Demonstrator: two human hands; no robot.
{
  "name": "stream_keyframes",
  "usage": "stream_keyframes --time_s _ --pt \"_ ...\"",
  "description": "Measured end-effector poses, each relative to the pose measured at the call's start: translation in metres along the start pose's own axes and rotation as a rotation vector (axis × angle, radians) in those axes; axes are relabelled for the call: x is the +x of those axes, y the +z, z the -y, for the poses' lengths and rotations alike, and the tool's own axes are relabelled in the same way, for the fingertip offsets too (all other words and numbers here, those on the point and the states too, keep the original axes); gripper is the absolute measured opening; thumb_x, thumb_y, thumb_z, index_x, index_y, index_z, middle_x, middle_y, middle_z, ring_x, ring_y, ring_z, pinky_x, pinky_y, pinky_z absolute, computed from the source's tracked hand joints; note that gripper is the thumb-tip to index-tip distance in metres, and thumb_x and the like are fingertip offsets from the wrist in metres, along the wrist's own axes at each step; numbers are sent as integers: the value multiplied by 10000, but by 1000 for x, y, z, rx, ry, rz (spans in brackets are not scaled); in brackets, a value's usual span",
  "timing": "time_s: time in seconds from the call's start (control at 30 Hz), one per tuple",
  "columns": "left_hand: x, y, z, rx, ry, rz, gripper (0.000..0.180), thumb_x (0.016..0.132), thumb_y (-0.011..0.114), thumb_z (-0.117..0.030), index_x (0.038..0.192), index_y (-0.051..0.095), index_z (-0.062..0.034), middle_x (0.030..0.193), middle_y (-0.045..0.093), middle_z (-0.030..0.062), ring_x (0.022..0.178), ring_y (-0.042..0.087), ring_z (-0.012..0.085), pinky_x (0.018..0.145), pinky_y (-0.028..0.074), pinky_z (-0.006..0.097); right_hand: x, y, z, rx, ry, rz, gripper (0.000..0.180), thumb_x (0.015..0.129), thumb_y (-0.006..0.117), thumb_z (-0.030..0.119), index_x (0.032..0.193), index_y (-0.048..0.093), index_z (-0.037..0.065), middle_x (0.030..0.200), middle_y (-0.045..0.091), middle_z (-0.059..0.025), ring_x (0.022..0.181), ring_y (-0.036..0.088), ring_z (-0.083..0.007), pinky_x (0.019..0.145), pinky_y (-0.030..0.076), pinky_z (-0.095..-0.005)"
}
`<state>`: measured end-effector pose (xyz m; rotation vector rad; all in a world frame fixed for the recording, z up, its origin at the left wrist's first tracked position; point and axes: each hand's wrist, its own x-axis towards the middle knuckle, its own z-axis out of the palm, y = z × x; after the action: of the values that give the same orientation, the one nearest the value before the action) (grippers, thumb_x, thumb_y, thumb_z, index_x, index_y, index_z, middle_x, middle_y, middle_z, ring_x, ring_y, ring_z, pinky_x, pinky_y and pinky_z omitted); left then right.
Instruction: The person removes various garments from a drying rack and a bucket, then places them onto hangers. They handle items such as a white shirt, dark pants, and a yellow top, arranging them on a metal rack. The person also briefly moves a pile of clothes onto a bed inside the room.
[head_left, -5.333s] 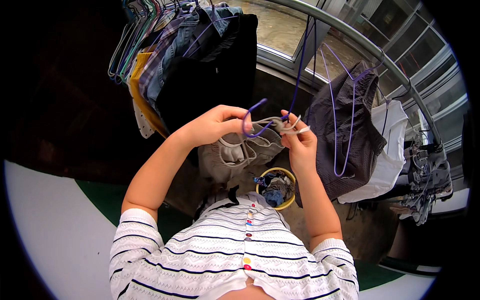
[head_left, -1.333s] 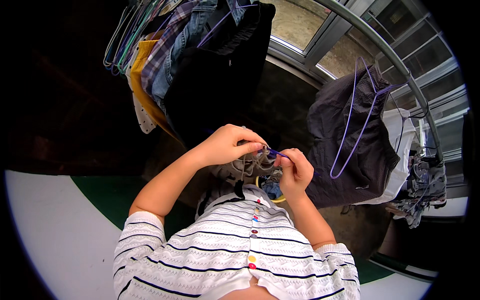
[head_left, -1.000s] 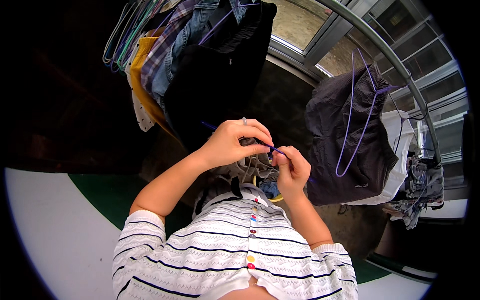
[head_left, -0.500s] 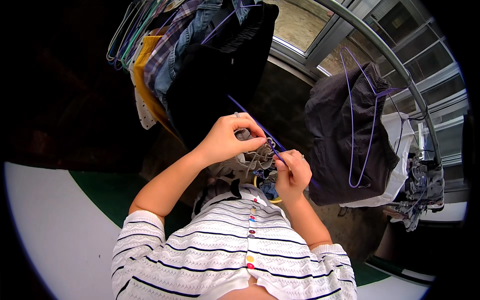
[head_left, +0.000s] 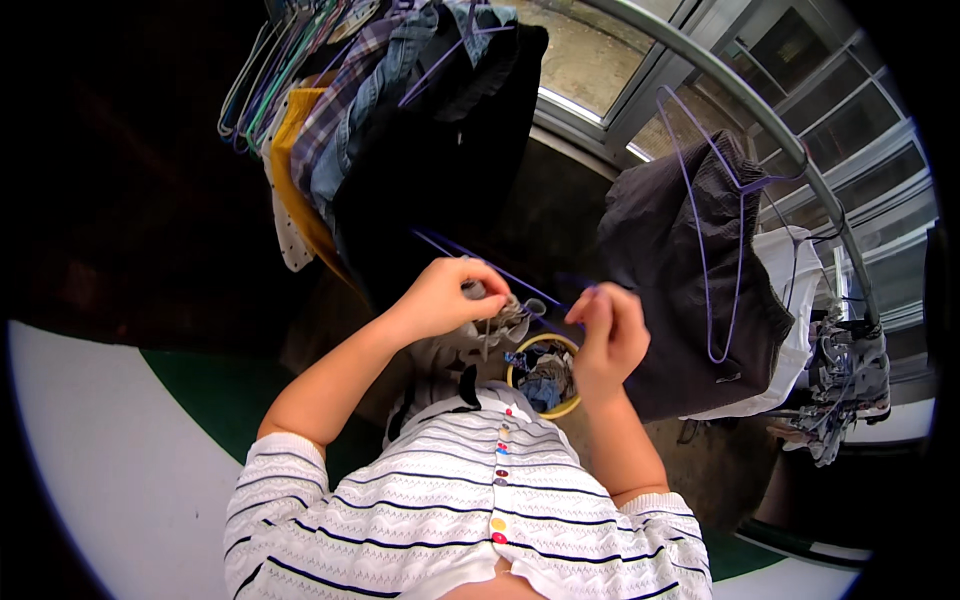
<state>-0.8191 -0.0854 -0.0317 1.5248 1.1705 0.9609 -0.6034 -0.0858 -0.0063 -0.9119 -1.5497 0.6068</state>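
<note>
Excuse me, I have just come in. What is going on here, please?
A person in a striped top is handling a grey garment and a purple hanger. The left hand pinches the garment; the right hand is beside the hanger, too blurred to tell its grip. Below, a yellow-rimmed basket holds more clothes. Black trousers or another dark garment hangs at left.

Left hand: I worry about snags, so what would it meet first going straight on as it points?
The left hand, seemingly pinching the bunched grey garment, points rightward. Past that cloth, it would probably meet the purple hanger first, then the right hand; depth is unclear from this view.
</note>
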Motion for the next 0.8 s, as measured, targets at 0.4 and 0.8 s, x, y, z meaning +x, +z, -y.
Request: stream_keyframes --time_s 0.4,0.8 --pt "-54 -72 -68 241 145 -288 124 789 692 -55 909 707 -30 848 630 27 750 547 114 631 385 226 145 -43 73 -284 -149 -101 189 973 574 157 972 664 -10 869 713 -60 781 634 -71 676 472 -208" --pt "-9 -172 -68 654 226 -425 428 787 753 -220 1186 656 -96 1102 629 107 1020 620 260 878 484 348 245 -77 55 -1179 -678 -293 241 902 615 306 778 643 102 747 558 -16 755 597 -210 671 398 -364"
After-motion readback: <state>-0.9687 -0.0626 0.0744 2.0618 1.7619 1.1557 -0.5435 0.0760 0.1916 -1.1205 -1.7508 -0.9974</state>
